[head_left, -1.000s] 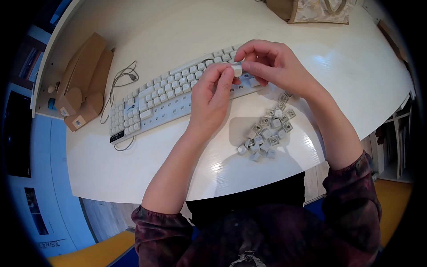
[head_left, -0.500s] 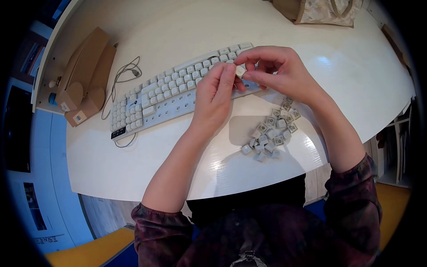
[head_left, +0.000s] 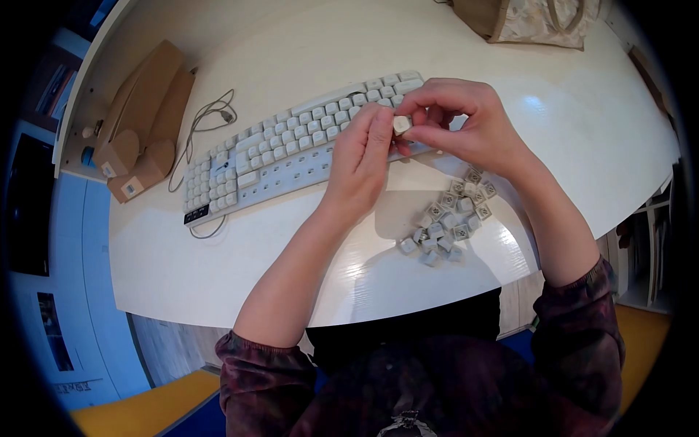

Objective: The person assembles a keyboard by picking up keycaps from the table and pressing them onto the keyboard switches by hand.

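A small white keycap (head_left: 402, 125) is held up between my two hands, over the right part of a white keyboard (head_left: 291, 171). My right hand (head_left: 473, 120) pinches it from the right with thumb and forefinger. On its left side, my left hand (head_left: 362, 149) is closed, thumb and fingers pressed against it. The left fingertips are partly hidden behind the keycap. Along the keyboard's near rows, caps are off and the bare switch plate shows. A loose pile of keycaps (head_left: 448, 221) lies below my right wrist, some upside down.
A thin cable (head_left: 195, 131) curls on the white desk (head_left: 211, 277) left of the keyboard. Brown cardboard pieces (head_left: 149, 109) lean at the far left. A beige bag (head_left: 539, 25) stands at the back right. Open shelves (head_left: 648, 247) are at the right.
The keycap has turned slightly in my fingers, so its top faces the camera more. Both hands have moved a little right in the view, along with the keyboard and pile.
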Demonstrator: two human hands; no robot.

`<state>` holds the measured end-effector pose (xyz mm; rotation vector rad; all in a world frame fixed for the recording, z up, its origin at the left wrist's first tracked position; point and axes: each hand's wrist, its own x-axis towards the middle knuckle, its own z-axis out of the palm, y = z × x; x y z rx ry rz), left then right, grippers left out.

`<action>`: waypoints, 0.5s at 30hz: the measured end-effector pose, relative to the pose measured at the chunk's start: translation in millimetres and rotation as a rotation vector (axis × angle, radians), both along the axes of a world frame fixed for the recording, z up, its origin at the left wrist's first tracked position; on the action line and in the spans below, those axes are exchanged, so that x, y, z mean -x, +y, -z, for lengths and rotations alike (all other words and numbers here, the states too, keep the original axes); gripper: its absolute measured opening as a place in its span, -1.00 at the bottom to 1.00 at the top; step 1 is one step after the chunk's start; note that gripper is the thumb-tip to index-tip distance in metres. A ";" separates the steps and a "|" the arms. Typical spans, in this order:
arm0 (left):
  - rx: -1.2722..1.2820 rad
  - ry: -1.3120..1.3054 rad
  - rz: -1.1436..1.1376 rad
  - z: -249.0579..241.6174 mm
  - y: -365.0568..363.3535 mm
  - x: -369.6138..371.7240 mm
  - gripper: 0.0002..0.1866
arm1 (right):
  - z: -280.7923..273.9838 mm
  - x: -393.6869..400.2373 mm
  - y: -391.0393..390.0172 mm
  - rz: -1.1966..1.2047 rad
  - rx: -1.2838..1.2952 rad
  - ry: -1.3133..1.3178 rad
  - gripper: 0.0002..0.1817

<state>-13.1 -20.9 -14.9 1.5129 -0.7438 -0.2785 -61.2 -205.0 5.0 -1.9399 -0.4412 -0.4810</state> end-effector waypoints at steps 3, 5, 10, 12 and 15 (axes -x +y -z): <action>-0.030 -0.008 0.001 0.7 1.3 -0.6 -0.52 | 0.3 -0.1 0.7 0.007 0.012 -0.018 -0.76; -0.024 -0.004 0.005 1.7 0.9 -0.9 -0.51 | -0.1 0.0 1.0 0.009 0.015 -0.026 -0.76; -0.013 -0.017 0.017 3.2 1.0 -1.8 -0.50 | 0.5 -0.2 1.7 0.007 0.023 -0.039 -0.76; -0.012 -0.024 0.014 2.8 1.1 -1.5 -0.50 | 0.4 0.2 1.7 0.007 0.025 -0.025 -0.76; -0.011 -0.031 0.008 3.2 0.8 -1.2 -0.50 | -0.1 0.8 2.0 0.010 0.030 -0.015 -0.76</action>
